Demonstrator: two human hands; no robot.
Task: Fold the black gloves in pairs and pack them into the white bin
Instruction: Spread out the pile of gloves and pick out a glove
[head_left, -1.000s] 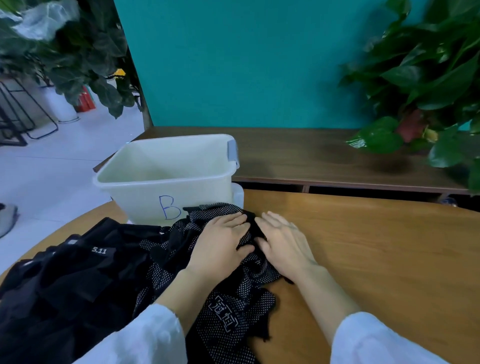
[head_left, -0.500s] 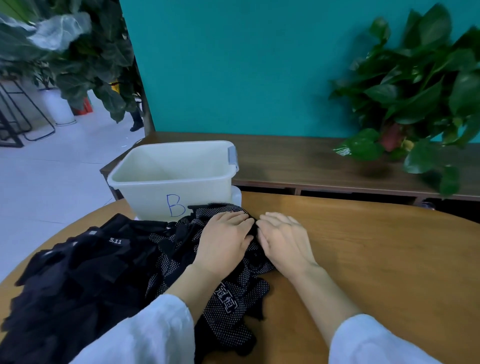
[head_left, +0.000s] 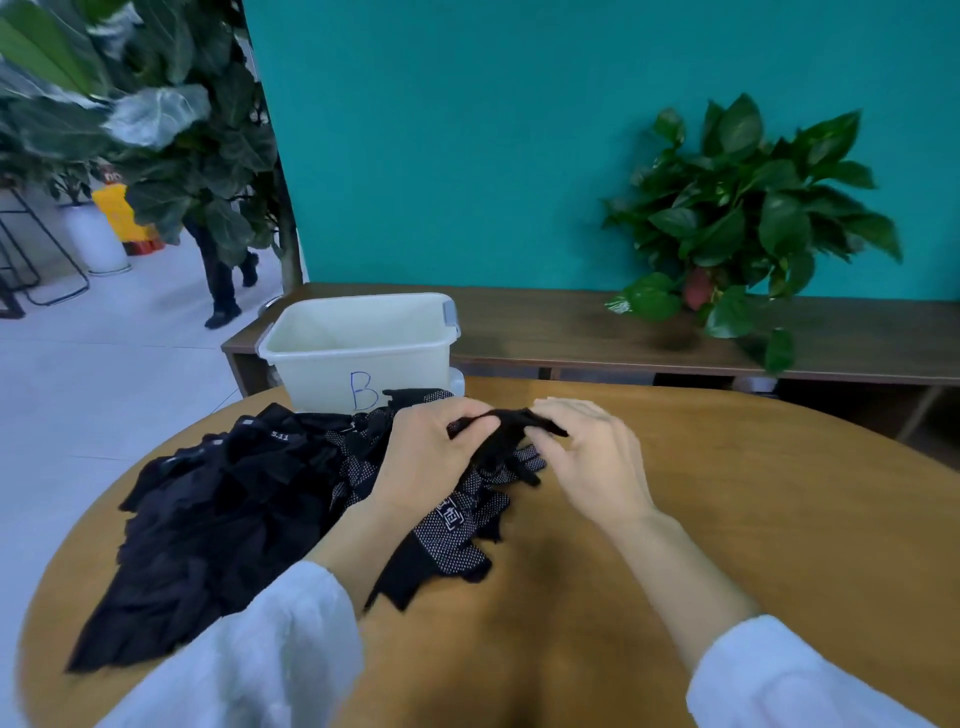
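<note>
Change noted: glove (head_left: 506, 426) now lifted off pile (head_left: 234, 499) at frame centre, previously pressed flat. Pinched between left hand (head_left: 431, 452) and right hand (head_left: 587, 452). Folding judged begun; bin (head_left: 358, 348) upper centre-left, apparently unfilled.

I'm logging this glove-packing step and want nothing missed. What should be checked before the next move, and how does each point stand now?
1. Left hand grips the lifted black glove: ok.
2. Right hand pinches its other end: ok.
3. Held piece is a matched pair: cannot tell.
4. Fold finished: not ok, the fabric is bunched.
5. White bin marked B stands open behind the glove pile: ok.
6. Gloves already in the bin: cannot tell, its floor is hidden.
</note>
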